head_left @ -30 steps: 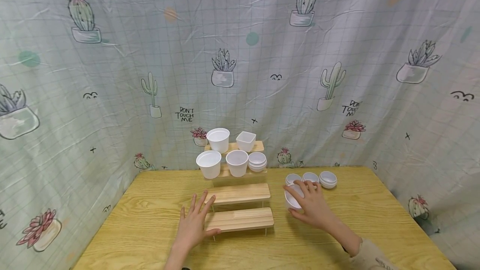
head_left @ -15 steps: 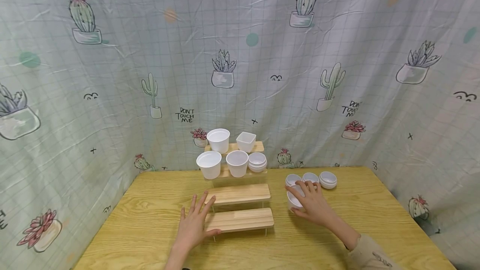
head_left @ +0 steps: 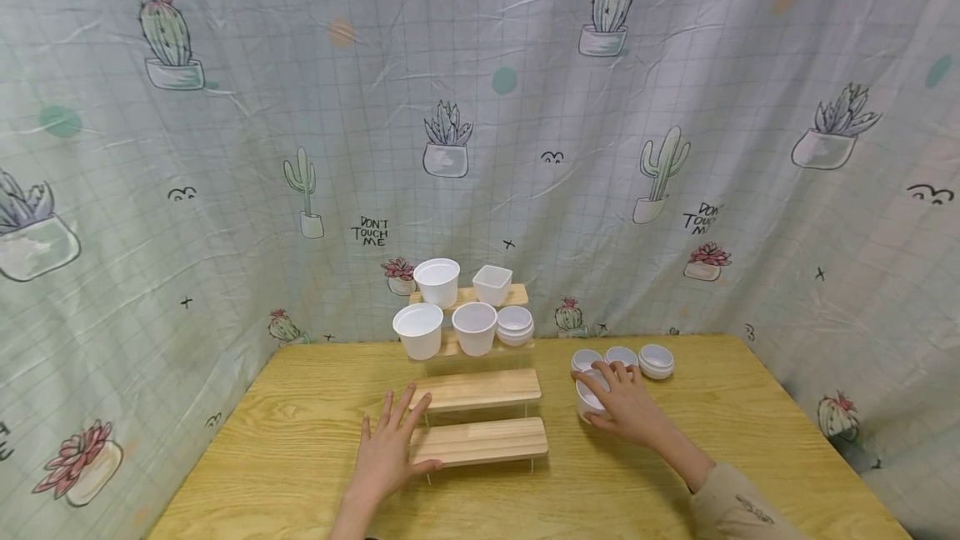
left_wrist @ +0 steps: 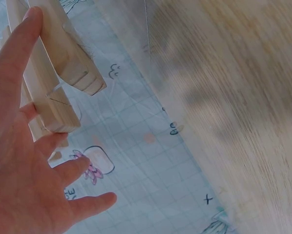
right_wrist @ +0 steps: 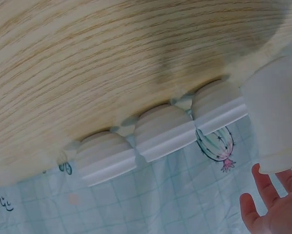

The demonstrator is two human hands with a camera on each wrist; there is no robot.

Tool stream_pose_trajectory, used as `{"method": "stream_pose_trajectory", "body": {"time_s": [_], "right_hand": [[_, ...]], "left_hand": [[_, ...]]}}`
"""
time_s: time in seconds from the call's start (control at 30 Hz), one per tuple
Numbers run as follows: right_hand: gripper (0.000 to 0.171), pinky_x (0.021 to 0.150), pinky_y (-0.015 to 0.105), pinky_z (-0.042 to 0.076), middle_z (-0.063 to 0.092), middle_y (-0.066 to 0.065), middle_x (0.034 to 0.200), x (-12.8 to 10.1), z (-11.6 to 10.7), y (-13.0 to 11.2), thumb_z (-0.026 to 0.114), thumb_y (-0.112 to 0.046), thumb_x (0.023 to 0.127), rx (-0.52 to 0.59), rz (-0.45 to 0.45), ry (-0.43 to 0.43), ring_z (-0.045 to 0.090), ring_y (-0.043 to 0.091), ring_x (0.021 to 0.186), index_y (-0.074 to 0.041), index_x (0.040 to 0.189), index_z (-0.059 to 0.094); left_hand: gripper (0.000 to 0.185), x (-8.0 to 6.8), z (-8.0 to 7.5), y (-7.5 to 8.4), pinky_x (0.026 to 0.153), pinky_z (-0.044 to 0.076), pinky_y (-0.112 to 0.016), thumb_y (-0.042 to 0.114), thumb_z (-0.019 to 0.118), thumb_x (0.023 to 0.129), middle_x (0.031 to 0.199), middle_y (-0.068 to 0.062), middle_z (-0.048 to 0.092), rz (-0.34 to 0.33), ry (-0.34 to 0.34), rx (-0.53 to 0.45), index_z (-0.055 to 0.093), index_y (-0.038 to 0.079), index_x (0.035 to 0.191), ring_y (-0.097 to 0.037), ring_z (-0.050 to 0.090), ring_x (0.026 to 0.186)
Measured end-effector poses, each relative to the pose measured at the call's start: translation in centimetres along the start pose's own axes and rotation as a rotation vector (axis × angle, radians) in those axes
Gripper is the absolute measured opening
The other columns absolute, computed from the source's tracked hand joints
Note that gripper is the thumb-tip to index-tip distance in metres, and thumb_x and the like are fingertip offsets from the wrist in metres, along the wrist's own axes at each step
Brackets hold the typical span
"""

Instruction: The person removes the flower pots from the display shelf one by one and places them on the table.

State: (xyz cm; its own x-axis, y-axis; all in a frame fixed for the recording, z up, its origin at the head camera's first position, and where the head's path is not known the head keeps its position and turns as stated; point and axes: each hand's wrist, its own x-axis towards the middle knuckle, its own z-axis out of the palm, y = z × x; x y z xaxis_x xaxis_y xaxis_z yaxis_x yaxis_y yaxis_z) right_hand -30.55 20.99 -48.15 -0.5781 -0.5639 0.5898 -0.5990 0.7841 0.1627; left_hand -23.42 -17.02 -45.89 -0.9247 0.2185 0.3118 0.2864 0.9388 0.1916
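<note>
My right hand lies over a white plastic cup on the wooden table, fingers curled across its rim and thumb at its near side. In the right wrist view the cup stands beside my fingertips. Just behind it sit three small white bowls, seen in a row in that view too. My left hand rests flat with fingers spread at the left end of a stepped wooden stand. The left wrist view shows my left hand with a fingertip against the stand's steps.
The stand's upper steps carry white pots: a round one, a square one, two cups and a stack of small bowls. A cactus-print cloth hangs round the table's back and sides.
My right hand and the cup have shifted slightly away from me, closer to the three small bowls. The left hand has stayed where it was.
</note>
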Motion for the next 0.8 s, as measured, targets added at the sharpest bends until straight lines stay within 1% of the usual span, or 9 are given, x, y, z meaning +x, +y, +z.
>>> {"method": "stream_pose_trajectory", "body": {"time_s": [0.13,0.4,0.57,0.63,0.73,0.77,0.8], "right_hand": [[0.061,0.072,0.047,0.031,0.051,0.012,0.110,0.1,0.2,0.0,0.073,-0.039,0.067,-0.003,0.011,-0.013,0.042,0.026,0.091,-0.019,0.121,0.054],[0.058,0.073,0.048,0.031,0.052,0.012,0.109,0.0,0.9,0.3,0.072,-0.039,0.069,-0.006,0.025,-0.035,0.043,0.027,0.091,-0.018,0.120,0.054],[0.059,0.072,0.048,0.032,0.051,0.012,0.109,-0.2,1.5,0.7,0.072,-0.039,0.069,-0.021,0.028,-0.041,0.043,0.027,0.091,-0.018,0.121,0.054],[0.060,0.071,0.048,0.032,0.050,0.012,0.109,-0.2,1.6,0.8,0.073,-0.039,0.067,-0.022,0.022,-0.033,0.043,0.028,0.090,-0.018,0.120,0.054],[0.059,0.069,0.048,0.031,0.050,0.013,0.106,-0.2,1.8,0.9,0.073,-0.037,0.066,-0.014,-0.005,0.004,0.043,0.028,0.087,-0.016,0.118,0.055],[0.058,0.068,0.048,0.031,0.050,0.013,0.106,-0.1,1.8,1.0,0.072,-0.038,0.067,-0.016,-0.017,0.016,0.042,0.028,0.086,-0.016,0.117,0.054],[0.056,0.067,0.047,0.031,0.049,0.013,0.105,-0.1,1.9,1.1,0.069,-0.042,0.070,-0.024,-0.030,0.031,0.042,0.028,0.086,-0.017,0.118,0.053]], "left_hand": [[0.094,0.0,0.0,0.0,0.093,0.023,-0.072,0.057,0.071,0.056,0.148,-0.004,0.023,-0.003,-0.002,-0.004,0.035,0.025,0.137,-0.040,0.022,0.133],[0.094,-0.1,0.0,0.1,0.092,0.024,-0.072,0.057,0.072,0.056,0.147,-0.007,0.026,0.005,0.013,0.006,0.036,0.024,0.136,-0.041,0.023,0.132],[0.094,-0.1,0.1,0.0,0.092,0.024,-0.072,0.057,0.072,0.056,0.147,-0.007,0.026,0.004,0.015,0.006,0.036,0.024,0.136,-0.041,0.023,0.132],[0.094,-0.1,0.1,0.0,0.092,0.024,-0.072,0.057,0.072,0.056,0.147,-0.007,0.026,0.004,0.014,0.008,0.036,0.024,0.137,-0.041,0.023,0.132],[0.094,-0.1,0.1,0.0,0.092,0.024,-0.072,0.058,0.071,0.056,0.147,-0.006,0.025,0.002,0.012,0.010,0.035,0.025,0.137,-0.041,0.023,0.133],[0.094,-0.1,0.1,0.0,0.092,0.024,-0.072,0.058,0.071,0.056,0.147,-0.006,0.025,0.001,0.011,0.010,0.035,0.025,0.137,-0.041,0.023,0.133],[0.094,-0.1,0.1,-0.1,0.092,0.024,-0.072,0.058,0.071,0.056,0.148,-0.005,0.025,0.000,0.011,0.010,0.035,0.025,0.137,-0.041,0.023,0.133]]}}
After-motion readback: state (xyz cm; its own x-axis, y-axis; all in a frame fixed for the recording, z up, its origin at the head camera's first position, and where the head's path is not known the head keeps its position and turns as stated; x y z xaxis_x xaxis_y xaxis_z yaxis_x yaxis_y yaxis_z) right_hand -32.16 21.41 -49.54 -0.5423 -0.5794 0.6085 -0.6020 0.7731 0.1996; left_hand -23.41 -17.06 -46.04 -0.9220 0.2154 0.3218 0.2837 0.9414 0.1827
